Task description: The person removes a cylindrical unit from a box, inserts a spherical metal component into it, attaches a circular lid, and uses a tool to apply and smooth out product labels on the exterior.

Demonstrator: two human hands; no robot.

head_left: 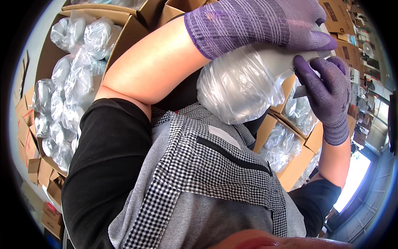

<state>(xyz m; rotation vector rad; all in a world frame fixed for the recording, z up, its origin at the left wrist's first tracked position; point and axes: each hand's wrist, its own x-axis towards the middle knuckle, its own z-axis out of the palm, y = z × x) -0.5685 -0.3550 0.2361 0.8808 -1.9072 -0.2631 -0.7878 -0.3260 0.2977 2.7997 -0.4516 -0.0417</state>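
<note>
My left hand (265, 25), in a purple knit glove, reaches across the top and curls over a large bundle (240, 87) wrapped in clear, crinkled plastic. A smooth, pale grey surface shows under the glove at the bundle's upper right. At that right end my right hand (327, 89), gloved alike, has its fingers bent and their tips pressed against the bundle's edge. A small flat grey strip (300, 91) sticks out beside the right thumb; what it belongs to is hidden. The bundle is held up in front of my chest.
On the left stands an open cardboard box (103, 18) filled with clear-plastic-wrapped pieces (74, 79). More open boxes with wrapped pieces (280, 143) stand beyond the bundle, at right. Stacked cartons (338, 18) are at the upper right, and flattened cardboard (41, 170) lies at the far left.
</note>
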